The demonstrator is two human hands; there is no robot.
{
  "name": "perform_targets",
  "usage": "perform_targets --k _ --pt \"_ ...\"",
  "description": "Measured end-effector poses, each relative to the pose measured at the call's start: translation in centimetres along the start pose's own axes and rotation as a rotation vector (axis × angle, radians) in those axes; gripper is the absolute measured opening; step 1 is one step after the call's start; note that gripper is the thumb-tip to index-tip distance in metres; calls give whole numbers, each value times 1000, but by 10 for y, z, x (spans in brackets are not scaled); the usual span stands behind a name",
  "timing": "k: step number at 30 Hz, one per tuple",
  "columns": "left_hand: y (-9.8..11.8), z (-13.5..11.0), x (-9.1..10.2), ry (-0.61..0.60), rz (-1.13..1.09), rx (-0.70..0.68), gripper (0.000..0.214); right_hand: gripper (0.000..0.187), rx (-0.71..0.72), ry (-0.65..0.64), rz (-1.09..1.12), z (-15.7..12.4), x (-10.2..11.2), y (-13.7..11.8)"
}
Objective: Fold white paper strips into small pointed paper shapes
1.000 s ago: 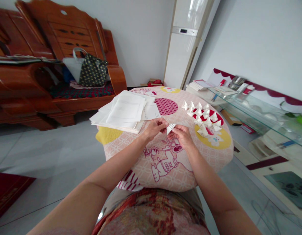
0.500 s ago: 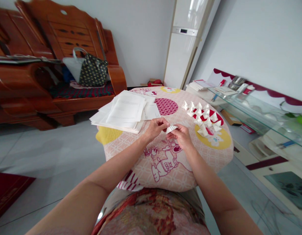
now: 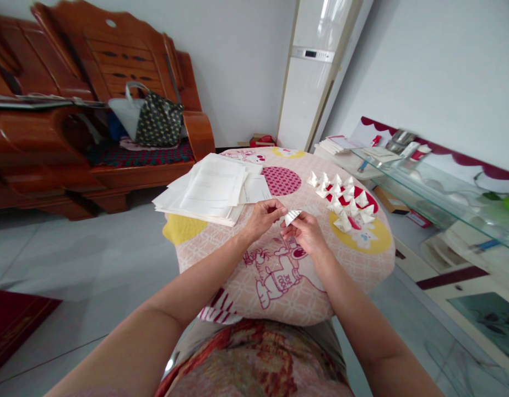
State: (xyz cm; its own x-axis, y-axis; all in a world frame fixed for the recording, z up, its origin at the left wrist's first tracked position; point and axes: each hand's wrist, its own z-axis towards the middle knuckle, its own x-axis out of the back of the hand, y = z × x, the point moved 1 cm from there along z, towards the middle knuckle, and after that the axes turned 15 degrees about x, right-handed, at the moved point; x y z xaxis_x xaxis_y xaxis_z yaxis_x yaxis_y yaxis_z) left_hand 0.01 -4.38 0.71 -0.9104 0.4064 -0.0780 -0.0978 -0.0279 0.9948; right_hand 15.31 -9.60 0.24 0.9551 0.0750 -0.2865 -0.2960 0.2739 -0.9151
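The left hand [image 3: 265,215] and right hand [image 3: 306,231] pinched a small white part-folded paper slip [image 3: 293,215], fingertips clamped on it, over the pink cartoon-print tablecloth [image 3: 279,281]. Many finished white folded paper triangles [image 3: 343,199] lay to the right. A thick stack of white sheets [image 3: 211,190] lay unfolded at far left.

Plain white walls [image 3: 246,66] meet in the far corner, where a tall white air conditioner [image 3: 308,71] stands. The floor [image 3: 72,264] is pale grey tile with a soft sheen of daylight, and a dark red rug [image 3: 10,325] lies at its near left edge. A carved reddish wooden settee [image 3: 93,60] fills the left side, with a dotted bag [image 3: 157,118] on its seat. A glass shelf [image 3: 428,190] runs along the right wall. Between them stands a round bench [image 3: 362,264] under a pink cartoon cloth.
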Motion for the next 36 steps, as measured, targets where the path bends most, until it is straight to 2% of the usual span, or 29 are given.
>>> perform_targets --k 5,11,18,27,36 --pt "-4 2 0 -88 -114 113 42 29 148 118 -203 2 0 4" --pt "-6 1 1 -179 -233 341 45 24 270 139 -423 2 1 5" --pt "-8 2 3 -201 -300 400 41 14 375 120 -583 -1 2 3" --pt "-11 4 4 -176 -227 387 42 15 381 124 -629 -1 -1 3" --pt "-9 2 3 -97 -105 409 31 17 245 69 -566 -2 1 4"
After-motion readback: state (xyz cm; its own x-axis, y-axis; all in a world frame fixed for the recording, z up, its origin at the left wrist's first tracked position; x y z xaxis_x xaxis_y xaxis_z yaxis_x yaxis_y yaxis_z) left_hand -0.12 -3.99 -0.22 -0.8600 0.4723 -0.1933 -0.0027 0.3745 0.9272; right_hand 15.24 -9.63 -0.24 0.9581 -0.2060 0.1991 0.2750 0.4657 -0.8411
